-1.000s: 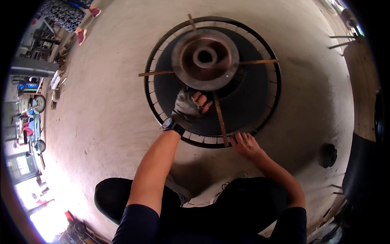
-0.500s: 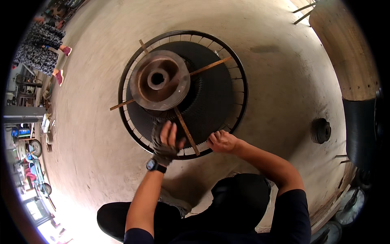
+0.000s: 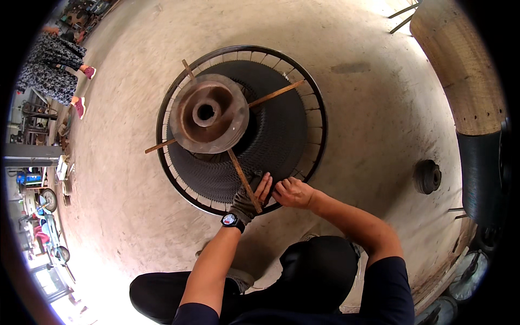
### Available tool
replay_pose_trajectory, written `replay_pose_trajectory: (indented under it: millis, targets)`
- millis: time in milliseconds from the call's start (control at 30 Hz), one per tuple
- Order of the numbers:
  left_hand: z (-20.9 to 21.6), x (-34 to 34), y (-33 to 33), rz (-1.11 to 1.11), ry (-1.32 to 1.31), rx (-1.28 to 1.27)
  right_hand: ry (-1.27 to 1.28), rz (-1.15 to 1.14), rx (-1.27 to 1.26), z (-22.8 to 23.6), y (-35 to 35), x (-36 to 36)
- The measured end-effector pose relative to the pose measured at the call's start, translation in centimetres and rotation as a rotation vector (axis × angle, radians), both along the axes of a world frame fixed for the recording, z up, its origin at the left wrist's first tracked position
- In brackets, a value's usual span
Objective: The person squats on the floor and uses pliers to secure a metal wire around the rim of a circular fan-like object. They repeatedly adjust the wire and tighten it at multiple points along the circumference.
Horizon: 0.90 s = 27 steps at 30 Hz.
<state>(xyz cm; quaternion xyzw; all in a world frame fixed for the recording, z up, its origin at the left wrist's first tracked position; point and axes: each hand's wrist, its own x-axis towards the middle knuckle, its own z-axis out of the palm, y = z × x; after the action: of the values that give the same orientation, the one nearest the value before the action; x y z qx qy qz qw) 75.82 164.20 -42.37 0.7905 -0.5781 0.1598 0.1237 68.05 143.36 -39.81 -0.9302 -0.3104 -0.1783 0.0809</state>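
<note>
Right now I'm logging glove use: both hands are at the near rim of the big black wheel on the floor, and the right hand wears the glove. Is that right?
Not quite. The head view shows the glove on the left hand, beside the wristwatch; the right hand is bare. Both hands are at the near rim of the big black wheel on the floor.

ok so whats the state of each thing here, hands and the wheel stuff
left hand: gloved, resting on a wooden slat at the ring's near edge
right hand: bare, fingers curled at the ring's near edge, grip unclear
wooden slat: lying flat from hub to rim
metal ring: flat on the floor
rusty hub: upright in the middle, hole facing up
small black wheel: on the floor, apart
</note>
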Motion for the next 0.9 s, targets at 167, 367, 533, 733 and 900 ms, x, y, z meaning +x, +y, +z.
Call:
replay_pose_trajectory:
  millis: [167,367,533,733,900]
  targets:
    - [-0.7,-0.4,0.3,0.024,-0.027,0.034,0.18,0.01,0.014,2.4,-2.3,-0.2]
    - [0.1,-0.4,-0.3,0.019,-0.068,0.008,0.178,-0.109,-0.123,2.6,-5.3,-0.1]
    - [0.2,-0.3,-0.4,0.03,-0.069,-0.004,0.068,-0.06,-0.146,1.8,-5.5,1.0]
    - [0.2,-1.4,-2.1,0.019,0.044,-0.16,-0.048,-0.004,-0.16,0.7,-6.0,1.3]
    - [1.0,-0.1,-2.5,-0.023,0.04,0.11,0.029,-0.001,-0.205,0.9,-5.5,1.4]
